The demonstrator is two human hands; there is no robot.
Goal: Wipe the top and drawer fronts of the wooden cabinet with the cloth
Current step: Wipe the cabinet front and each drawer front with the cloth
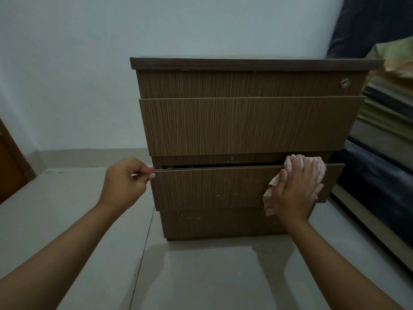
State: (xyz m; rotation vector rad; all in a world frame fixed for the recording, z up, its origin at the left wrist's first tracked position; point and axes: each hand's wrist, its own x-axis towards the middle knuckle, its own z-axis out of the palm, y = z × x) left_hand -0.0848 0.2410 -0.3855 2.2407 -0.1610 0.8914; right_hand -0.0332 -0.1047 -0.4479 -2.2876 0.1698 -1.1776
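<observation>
The wooden cabinet (245, 124) stands on the floor against a pale wall, its dark top edge seen from below. Its lower drawer (212, 186) is pulled slightly out. My left hand (126, 180) pinches the top left corner of that drawer front. My right hand (295, 189) presses a pink and white checked cloth (271, 191) flat against the right part of the same drawer front. The cloth pokes out above and to the left of my fingers. A small round lock (344, 83) sits at the top drawer's right end.
Glossy pale floor tiles (201, 265) lie in front of the cabinet. A stack of dark and greenish items (384, 121) crowds the right side, close to the cabinet. A brown wooden door edge (11, 166) shows at far left.
</observation>
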